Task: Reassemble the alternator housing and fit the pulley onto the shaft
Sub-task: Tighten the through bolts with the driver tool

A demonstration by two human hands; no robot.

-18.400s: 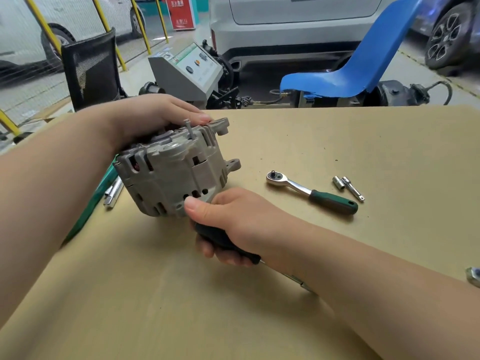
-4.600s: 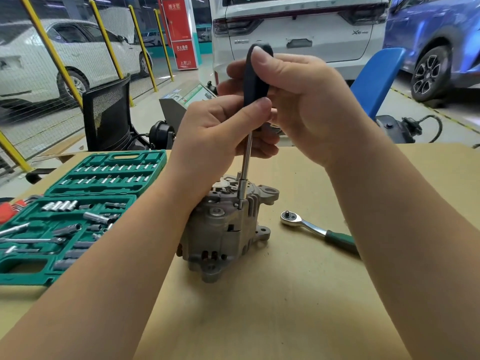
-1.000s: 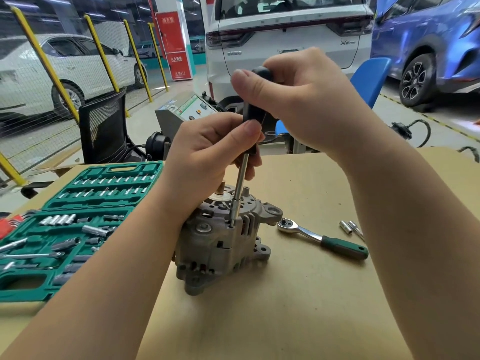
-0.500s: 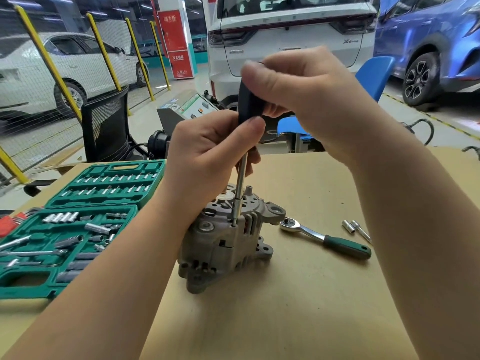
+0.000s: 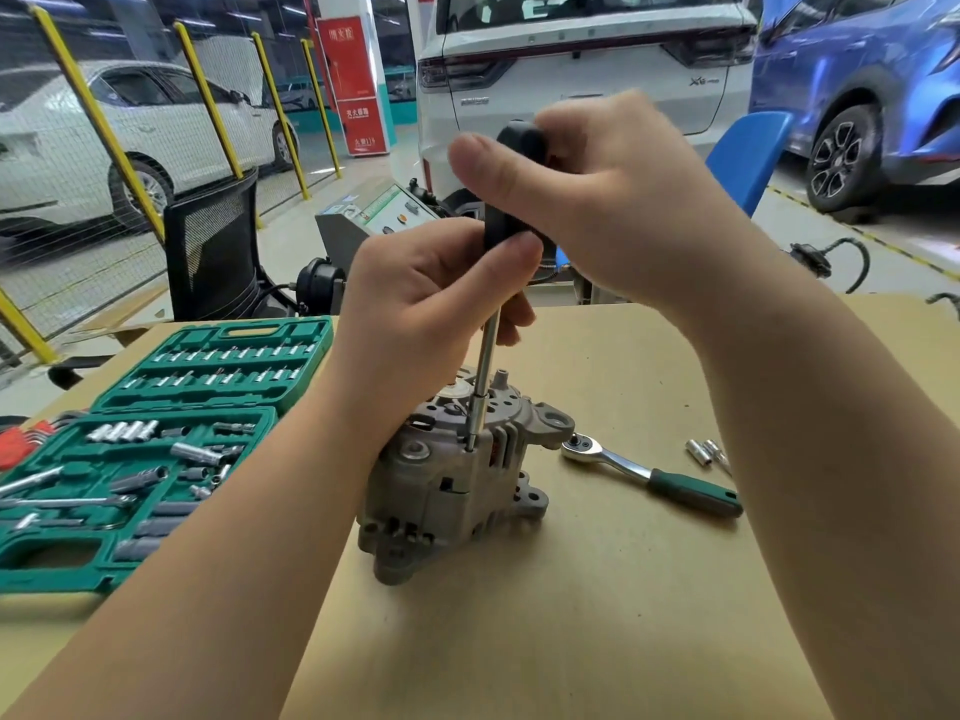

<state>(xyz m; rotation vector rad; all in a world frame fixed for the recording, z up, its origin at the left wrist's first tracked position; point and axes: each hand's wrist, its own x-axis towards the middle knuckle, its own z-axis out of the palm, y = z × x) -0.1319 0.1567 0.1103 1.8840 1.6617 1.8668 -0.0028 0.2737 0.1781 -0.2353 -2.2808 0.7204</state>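
The grey alternator housing point(image 5: 452, 485) stands upright on the cardboard-covered table point(image 5: 571, 641), shaft end up. A black-handled driver point(image 5: 511, 184) stands nearly vertical with its steel shank point(image 5: 483, 387) set into a bolt hole on the housing's upper rim. My right hand point(image 5: 613, 200) grips the top of the black handle. My left hand point(image 5: 431, 298) curls round the lower handle and the top of the shank, just above the housing. No pulley is visible.
An open green socket set case point(image 5: 156, 449) lies at the left. A green-handled ratchet point(image 5: 649, 475) lies right of the housing, with small sockets point(image 5: 706, 452) beyond it. A black chair, a blue chair point(image 5: 748, 158) and parked cars stand behind the table.
My right hand has shifted its grip round the driver handle, the thumb now at the front left. The driver stays seated in the same hole and the housing has barely moved.
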